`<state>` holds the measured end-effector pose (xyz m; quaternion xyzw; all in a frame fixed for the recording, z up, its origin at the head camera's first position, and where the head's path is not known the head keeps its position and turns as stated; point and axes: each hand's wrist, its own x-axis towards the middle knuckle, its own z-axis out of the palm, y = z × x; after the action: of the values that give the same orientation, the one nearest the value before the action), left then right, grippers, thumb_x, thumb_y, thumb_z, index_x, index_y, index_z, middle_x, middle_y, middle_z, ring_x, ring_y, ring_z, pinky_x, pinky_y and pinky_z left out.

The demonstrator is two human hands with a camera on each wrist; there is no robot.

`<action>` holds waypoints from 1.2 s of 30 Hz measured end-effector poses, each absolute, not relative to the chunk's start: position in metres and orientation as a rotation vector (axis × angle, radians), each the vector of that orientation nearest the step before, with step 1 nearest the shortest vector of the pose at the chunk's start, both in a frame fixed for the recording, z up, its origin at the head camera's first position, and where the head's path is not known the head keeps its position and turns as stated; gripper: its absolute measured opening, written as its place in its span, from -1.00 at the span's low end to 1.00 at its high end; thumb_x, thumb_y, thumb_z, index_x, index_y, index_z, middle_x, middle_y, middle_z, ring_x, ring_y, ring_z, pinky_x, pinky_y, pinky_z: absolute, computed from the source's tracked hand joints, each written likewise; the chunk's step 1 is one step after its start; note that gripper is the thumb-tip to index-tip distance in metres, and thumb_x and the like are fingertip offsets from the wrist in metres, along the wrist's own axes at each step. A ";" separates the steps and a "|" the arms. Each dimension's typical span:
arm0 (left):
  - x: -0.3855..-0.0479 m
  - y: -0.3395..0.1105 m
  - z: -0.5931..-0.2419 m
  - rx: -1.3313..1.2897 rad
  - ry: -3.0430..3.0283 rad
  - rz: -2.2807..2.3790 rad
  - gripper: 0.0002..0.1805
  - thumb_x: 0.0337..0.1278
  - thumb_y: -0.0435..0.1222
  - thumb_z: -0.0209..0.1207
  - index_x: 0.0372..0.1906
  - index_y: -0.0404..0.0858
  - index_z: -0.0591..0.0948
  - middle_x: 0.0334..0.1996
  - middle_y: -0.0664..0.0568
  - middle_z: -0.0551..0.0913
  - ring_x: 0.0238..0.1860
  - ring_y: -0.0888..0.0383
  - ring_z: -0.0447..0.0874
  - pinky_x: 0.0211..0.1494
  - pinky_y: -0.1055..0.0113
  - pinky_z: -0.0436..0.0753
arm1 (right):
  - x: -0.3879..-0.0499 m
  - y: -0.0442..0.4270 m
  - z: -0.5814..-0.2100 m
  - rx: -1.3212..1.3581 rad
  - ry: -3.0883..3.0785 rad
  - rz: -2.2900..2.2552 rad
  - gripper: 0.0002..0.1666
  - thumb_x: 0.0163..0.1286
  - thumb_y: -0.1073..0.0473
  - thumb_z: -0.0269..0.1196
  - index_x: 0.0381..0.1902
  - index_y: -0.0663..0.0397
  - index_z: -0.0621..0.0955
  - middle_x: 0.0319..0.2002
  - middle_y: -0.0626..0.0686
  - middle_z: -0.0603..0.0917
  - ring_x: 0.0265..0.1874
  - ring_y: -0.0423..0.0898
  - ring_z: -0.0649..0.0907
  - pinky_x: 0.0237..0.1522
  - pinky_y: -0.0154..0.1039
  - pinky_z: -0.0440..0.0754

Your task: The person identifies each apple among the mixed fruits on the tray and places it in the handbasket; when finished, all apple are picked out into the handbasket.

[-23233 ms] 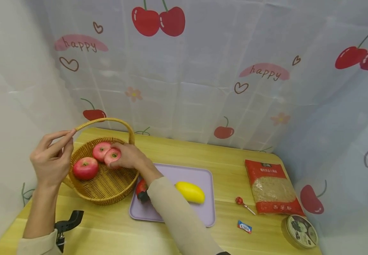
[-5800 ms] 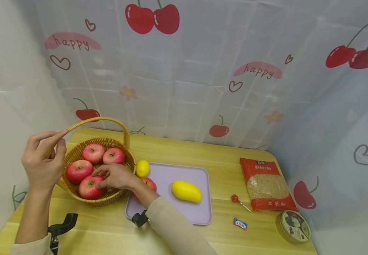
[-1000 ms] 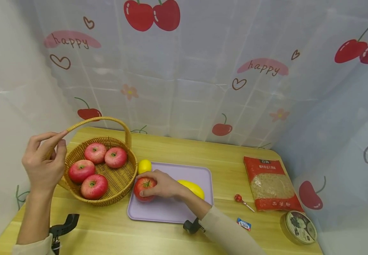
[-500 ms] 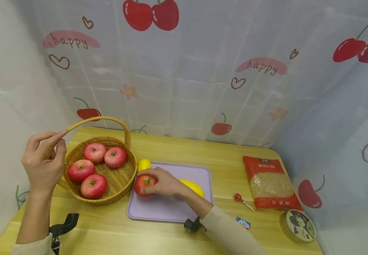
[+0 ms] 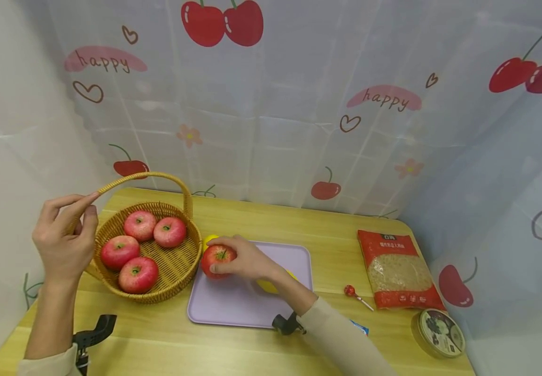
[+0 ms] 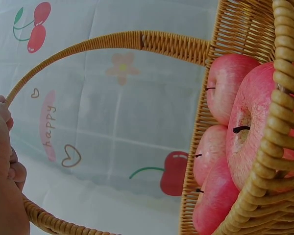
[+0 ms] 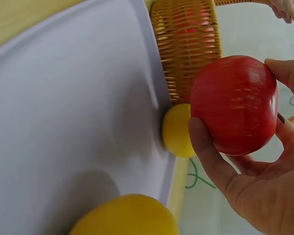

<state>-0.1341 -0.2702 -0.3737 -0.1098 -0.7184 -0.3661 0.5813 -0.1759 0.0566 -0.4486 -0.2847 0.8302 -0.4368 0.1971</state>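
Note:
My left hand (image 5: 66, 235) grips the arched handle (image 5: 163, 175) of a wicker basket (image 5: 174, 266), steadying it at the table's left. Several pink apples (image 5: 138, 274) lie in the basket. With thumb and fingers around a redder apple (image 5: 216, 261), my right hand (image 5: 249, 261) holds it just above the lilac tray (image 5: 224, 313), right of the basket. The right wrist view shows that red apple (image 7: 235, 105) clear of the tray. A lemon (image 7: 177, 131) sits at the tray's corner by the basket. A mango (image 5: 267, 286) lies on the tray, partly hidden by my right forearm.
On the right side are a lollipop (image 5: 357, 297), a blue-wrapped candy (image 5: 360, 327) partly covered by my sleeve, a red food packet (image 5: 400, 269) and a round tin (image 5: 440, 334). A cherry-print curtain (image 5: 271, 130) hangs behind the table (image 5: 271, 209).
Since the oldest frame, the basket has gained pink apples. My right hand left the basket, took hold of the red apple on the tray and raised it. My left hand stayed on the handle.

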 end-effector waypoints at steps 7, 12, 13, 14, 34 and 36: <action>-0.135 -0.271 -0.375 -0.258 -1.680 -0.856 -0.79 0.23 -0.43 0.17 -0.21 -0.38 0.80 -0.27 -0.38 0.63 -0.58 0.49 0.14 -0.37 0.73 0.16 | -0.189 0.060 -0.431 -0.858 2.381 -1.242 -0.32 0.24 -0.16 0.41 0.33 -0.45 0.53 0.07 -0.07 0.53 0.02 -0.13 0.51 -0.05 -0.24 0.61; -0.135 -0.272 -0.375 -0.266 -1.681 -0.857 -0.79 0.23 -0.43 0.18 -0.21 -0.38 0.80 -0.28 -0.39 0.63 -0.58 0.48 0.15 -0.36 0.74 0.16 | -0.193 0.055 -0.415 -0.893 2.386 -1.273 -0.30 0.26 -0.18 0.38 0.36 -0.39 0.51 0.09 -0.08 0.52 0.04 -0.13 0.51 -0.03 -0.22 0.61; -0.135 -0.272 -0.375 -0.267 -1.681 -0.857 -0.79 0.23 -0.43 0.18 -0.21 -0.38 0.80 -0.28 -0.39 0.62 -0.58 0.48 0.15 -0.36 0.74 0.16 | -0.194 0.054 -0.413 -0.896 2.384 -1.277 -0.30 0.26 -0.19 0.38 0.36 -0.38 0.51 0.10 -0.09 0.52 0.04 -0.14 0.51 -0.03 -0.22 0.61; -0.135 -0.272 -0.374 -0.267 -1.682 -0.857 -0.79 0.23 -0.43 0.17 -0.21 -0.38 0.80 -0.28 -0.39 0.62 -0.57 0.48 0.15 -0.36 0.74 0.16 | -0.194 0.052 -0.410 -0.898 2.384 -1.279 -0.31 0.26 -0.19 0.38 0.36 -0.40 0.51 0.10 -0.09 0.52 0.04 -0.15 0.51 -0.04 -0.23 0.62; -0.134 -0.272 -0.375 -0.273 -1.693 -0.852 -0.79 0.24 -0.43 0.17 -0.19 -0.38 0.80 -0.26 -0.39 0.62 -0.57 0.48 0.15 -0.37 0.74 0.16 | -0.189 0.006 -0.395 -0.973 2.317 -1.302 -0.36 0.22 -0.12 0.44 0.28 -0.41 0.57 0.02 -0.13 0.50 0.00 -0.20 0.49 -0.14 -0.30 0.64; -0.135 -0.272 -0.375 -0.272 -1.692 -0.852 -0.79 0.24 -0.43 0.17 -0.19 -0.38 0.80 -0.27 -0.39 0.62 -0.57 0.48 0.15 -0.37 0.74 0.16 | -0.188 0.003 -0.397 -0.980 2.307 -1.303 -0.37 0.21 -0.12 0.45 0.26 -0.42 0.58 0.02 -0.13 0.50 0.01 -0.19 0.48 -0.13 -0.31 0.64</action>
<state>-0.1346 -0.2724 -0.3752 -0.1160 -0.7226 -0.3637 0.5762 -0.1884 0.0027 -0.3967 -0.3424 0.8065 -0.4555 0.1575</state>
